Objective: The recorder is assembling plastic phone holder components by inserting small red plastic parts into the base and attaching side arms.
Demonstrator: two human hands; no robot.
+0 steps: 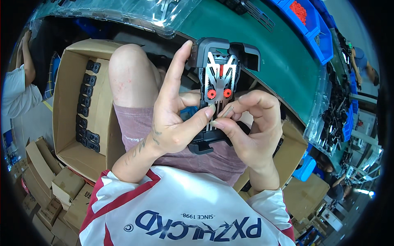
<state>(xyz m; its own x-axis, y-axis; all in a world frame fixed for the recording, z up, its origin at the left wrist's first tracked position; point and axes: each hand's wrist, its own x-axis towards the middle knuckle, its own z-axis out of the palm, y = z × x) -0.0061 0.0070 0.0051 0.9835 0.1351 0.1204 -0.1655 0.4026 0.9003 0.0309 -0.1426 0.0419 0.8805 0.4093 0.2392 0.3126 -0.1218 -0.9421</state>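
Note:
My left hand [176, 119] grips a black plastic phone-holder-like clamp assembly [204, 53] above my lap, its thumb resting on the lower middle part. Inside the open body lie silver toothed metal plates [213, 76], two small red gears [211, 94] and a red strip between the plates. Pinched between the thumb and fingers of my right hand [258, 127] is a small coil spring [228, 110], held close to the assembly's lower channel. The lower end of the assembly has black curved jaws [201, 147]. Part of its left side is hidden behind my left hand.
A green worktop [287, 74] spans ahead, with blue bins [324, 45] of red and metal parts at its far right. A cardboard box [67, 123] of black parts stands left of my legs; another box [293, 151] sits at right. Another person [20, 90] is at far left.

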